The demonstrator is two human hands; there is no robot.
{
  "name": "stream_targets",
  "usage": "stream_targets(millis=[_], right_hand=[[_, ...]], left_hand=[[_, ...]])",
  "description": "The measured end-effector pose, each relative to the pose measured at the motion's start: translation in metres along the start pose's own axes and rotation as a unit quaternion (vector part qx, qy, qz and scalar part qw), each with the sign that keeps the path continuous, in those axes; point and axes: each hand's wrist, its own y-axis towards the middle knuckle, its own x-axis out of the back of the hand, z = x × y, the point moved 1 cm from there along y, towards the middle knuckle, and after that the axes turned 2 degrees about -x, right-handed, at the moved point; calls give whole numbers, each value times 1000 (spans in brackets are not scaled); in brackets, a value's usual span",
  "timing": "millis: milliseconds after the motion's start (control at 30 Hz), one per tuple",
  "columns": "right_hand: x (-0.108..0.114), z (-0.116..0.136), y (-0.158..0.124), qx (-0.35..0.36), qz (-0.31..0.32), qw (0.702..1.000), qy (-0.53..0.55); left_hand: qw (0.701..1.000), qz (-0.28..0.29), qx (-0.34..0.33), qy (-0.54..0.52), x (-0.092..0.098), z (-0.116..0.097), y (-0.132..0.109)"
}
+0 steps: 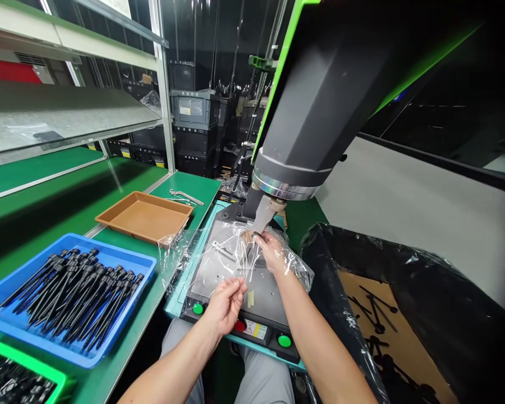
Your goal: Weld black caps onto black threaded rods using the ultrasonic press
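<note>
My left hand (228, 303) is closed, thumb and fingertips pinched on shiny clear plastic film (297, 266) over the metal base plate (206, 275). Farther back, my right hand (273, 252) is closed on a small dark piece, right under the pale metal tip (264, 213) of the machine head (303, 129). Fingers and glare hide most of that piece, so its kind cannot be told. A brownish patch shows beside it under the film. Green buttons (284, 340) and a red button (239, 325) line the base's front.
At left, a blue tray (151, 269) holds many black rods with thick heads (79, 297). Behind it are a brown tray (147, 217) and wrenches (187, 197). A green bin (29, 359) with black parts stands front left. On the right is a black-lined box (340, 241) with black parts.
</note>
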Motion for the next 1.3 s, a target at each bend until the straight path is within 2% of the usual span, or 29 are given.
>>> stream_targets(millis=[500,667,833,1067,1300], right_hand=[[-13,-1,-1,-3,-73,997,-5],[-11,-5,-7,21,-64,998,17],[7,-13,-15,-34,-114,990,74],[42,-16,-17,-30,-140,987,76],[53,-28,-24,-62,-172,980,80]], left_hand=[[1000,-12,-18,21,5,0,1],[999,-5,-20,28,7,-1,1],[999,-7,-27,41,8,-2,0],[997,-18,-31,64,9,3,-2],[994,-35,-44,89,14,7,1]])
